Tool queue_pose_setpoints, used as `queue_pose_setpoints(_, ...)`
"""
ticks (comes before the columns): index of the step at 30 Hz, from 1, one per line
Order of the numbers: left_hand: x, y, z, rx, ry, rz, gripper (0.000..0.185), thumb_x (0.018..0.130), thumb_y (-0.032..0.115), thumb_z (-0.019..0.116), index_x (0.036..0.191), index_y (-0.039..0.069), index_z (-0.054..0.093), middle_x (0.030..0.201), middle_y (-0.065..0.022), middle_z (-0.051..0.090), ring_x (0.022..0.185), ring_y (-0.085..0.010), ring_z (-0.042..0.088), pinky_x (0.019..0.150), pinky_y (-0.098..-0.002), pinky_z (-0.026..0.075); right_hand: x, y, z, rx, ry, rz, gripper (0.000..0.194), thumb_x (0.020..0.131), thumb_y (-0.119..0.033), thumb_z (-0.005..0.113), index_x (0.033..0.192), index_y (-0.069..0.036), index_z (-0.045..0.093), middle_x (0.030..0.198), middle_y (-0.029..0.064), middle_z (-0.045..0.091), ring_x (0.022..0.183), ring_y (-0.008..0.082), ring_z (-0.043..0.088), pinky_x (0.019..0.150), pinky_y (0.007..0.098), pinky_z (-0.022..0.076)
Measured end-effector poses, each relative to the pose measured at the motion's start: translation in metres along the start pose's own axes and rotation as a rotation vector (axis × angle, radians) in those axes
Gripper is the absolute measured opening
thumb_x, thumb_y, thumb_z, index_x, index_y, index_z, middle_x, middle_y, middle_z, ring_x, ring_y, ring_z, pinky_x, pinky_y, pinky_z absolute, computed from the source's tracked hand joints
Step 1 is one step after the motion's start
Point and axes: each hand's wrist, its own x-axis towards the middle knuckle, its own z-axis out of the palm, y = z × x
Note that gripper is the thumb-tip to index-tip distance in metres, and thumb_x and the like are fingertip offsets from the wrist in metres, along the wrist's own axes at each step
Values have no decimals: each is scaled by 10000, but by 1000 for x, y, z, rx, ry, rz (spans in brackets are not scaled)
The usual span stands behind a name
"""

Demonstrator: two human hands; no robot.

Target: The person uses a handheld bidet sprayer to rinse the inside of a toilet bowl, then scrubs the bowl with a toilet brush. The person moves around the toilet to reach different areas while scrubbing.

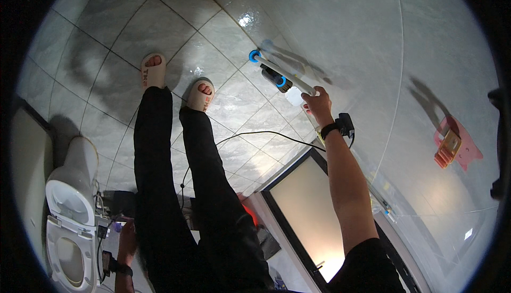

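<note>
My right hand (319, 105) is closed around the upper end of a white long-handled tool (287, 77), whose round blue foot rests by the base of the wall. Beside that handle, on the floor side, is a dark bottle-like object with a blue ring (276, 78), and a white rounded piece (294, 96) lies near my fingers. My left hand (127, 235) hangs beside my left leg near the toilet; its fingers are partly hidden, and whether it holds anything does not show. Both wrists wear dark straps with small boxes.
A toilet with raised lid (71, 197) stands at left. A black cable (255, 132) runs behind my legs to my right wrist. A glass door (307, 213) is at lower right. A pink wall holder (459, 141) hangs on the right wall. The tiled floor (215, 53) shines as if wet.
</note>
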Motion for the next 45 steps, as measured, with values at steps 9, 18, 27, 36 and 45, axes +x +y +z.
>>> queue_pose_setpoints(9,4,-13,-8,131,42,59,309,1008,141,451,1221,-15,611,1164,-213,660,1103,-327,624,945,-386,472,16,15,25,232,77,14,525,855,-105,688,1340,5,519,971,167,713,709,192,716,579,322,615)
queue_pose_setpoints(18,9,-18,5,71,90,-26,347,1052,228,427,1218,-5,623,1146,-193,680,1093,-311,633,935,-384,483,55,74,29,763,159,340,270,927,-61,618,1187,-27,554,1003,124,638,784,253,695,648,363,618)
queue_pose_setpoints(27,15,10,8,-161,88,-129,368,1054,279,469,1249,9,627,1097,-117,705,999,-195,639,864,-327,495,93,143,28,1081,233,435,289,912,-72,636,1163,-23,502,1054,108,550,920,282,652,728,397,604)
queue_pose_setpoints(36,34,31,7,-446,12,-316,379,1024,239,490,1275,-20,605,1141,-89,685,999,-165,615,893,-303,479,110,177,23,1158,239,503,416,922,-122,649,1276,-25,453,1224,129,482,990,305,637,775,407,599)
queue_pose_setpoints(45,32,40,6,-232,33,-130,381,1034,255,487,1268,-23,606,1169,-123,684,1086,-188,619,936,-307,469,91,210,25,1212,151,466,497,950,-205,656,1323,4,403,1257,149,459,977,313,631,790,405,590)
